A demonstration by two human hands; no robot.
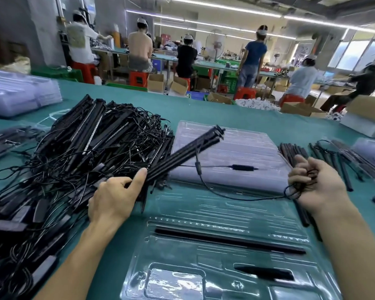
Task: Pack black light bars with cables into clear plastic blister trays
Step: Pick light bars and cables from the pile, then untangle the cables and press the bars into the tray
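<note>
A bundle of black light bars [182,154] tilts above a clear blister tray [193,204] holding one bar [225,240], its cable [212,191] trailing rightward.

Nearest you on the table [204,109] lies a tray [247,208], with one bar [225,238] lying across it. Behind it sits a stack of trays [236,146]. The pile of bars and cables [78,152] lies to your left and the loose bars [290,152] to your right. Another tray stack [15,94] sits far left, behind the pile.
</note>
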